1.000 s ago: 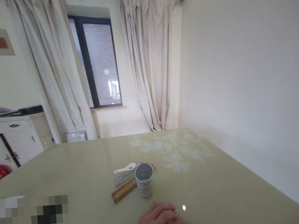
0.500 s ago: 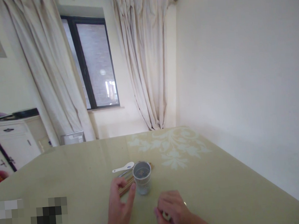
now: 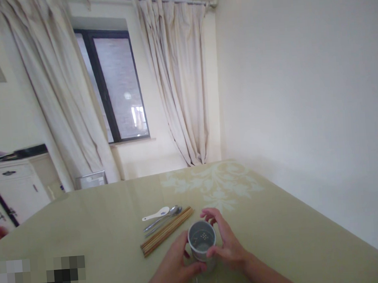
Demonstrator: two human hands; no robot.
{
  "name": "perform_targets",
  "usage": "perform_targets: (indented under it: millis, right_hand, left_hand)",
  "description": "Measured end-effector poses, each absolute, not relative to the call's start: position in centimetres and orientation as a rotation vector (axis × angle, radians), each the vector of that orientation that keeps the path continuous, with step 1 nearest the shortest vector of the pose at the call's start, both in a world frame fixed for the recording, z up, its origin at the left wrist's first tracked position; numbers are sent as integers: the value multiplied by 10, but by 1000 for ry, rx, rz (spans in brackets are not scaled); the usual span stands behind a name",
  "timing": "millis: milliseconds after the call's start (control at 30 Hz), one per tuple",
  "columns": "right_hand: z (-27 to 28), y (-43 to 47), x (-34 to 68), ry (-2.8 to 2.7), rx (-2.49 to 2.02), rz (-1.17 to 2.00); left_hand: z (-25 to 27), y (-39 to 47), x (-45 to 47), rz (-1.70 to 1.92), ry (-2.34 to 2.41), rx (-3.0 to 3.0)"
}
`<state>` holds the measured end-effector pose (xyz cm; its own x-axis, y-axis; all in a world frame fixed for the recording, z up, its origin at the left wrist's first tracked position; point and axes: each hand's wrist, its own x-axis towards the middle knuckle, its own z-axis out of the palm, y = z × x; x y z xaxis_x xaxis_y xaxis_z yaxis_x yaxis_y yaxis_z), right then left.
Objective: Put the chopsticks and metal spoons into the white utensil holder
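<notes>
A grey cup-shaped utensil holder (image 3: 202, 239), with small holes in its bottom, stands between my hands near the table's front. My left hand (image 3: 181, 258) grips its left side, the thumb across the front and the fingers partly hidden behind it. Around the right side curves my right hand (image 3: 226, 242), with its thumb on the wall below the rim and its fingers bent behind. Just left of the holder lies a bundle of wooden chopsticks (image 3: 167, 231). Beyond it are metal spoons (image 3: 172, 210) and a white spoon (image 3: 156, 214).
The greenish table (image 3: 94, 225) has a pale floral pattern toward its far right. A blurred-out patch covers its left front corner. A white wall (image 3: 303, 107) borders the right side. Curtains (image 3: 185, 81), a window and a white cabinet (image 3: 17, 183) stand beyond.
The utensil holder has come nearer and to the right, off the chopsticks. My right hand has opened from a curl and moved up to the holder; my left hand has moved right onto it.
</notes>
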<state>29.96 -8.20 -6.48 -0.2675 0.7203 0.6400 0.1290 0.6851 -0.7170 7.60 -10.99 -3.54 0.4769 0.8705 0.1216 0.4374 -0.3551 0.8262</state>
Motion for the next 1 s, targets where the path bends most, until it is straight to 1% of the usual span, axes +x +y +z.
perform_targets:
  millis: [133,200,300,367,533,767,833,900,1000]
  right_hand:
    - [-69,-81,303,-1903,-670,683]
    - [-70,-82,302,-1944,-685,648]
    - [-69,-85,304,-2008,-716,616]
    - [-67,-86,307,-2032,-742,629]
    - [-69,-84,313,-2053,-772,641]
    - [-63,-79,317,-2118,-795,562]
    - [-52,-77,319,-2148,-720,525]
    - [-33,-74,318,-2065,-646,480]
    - [11,-66,309,-1891,-723,360]
  left_hand:
    - [1,-83,57,466,1083,2123]
    - [14,-64,51,431,1278,2206]
    - [12,-39,50,384,1695,2325]
    - [0,-28,53,279,1796,2368]
    - [-32,-15,54,237,1754,2333]
    - [-29,-21,50,253,1707,2236]
    - [-26,-25,52,248,1682,2278]
    - [-20,-28,54,248,1676,2316]
    - [0,-30,52,385,1633,2300]
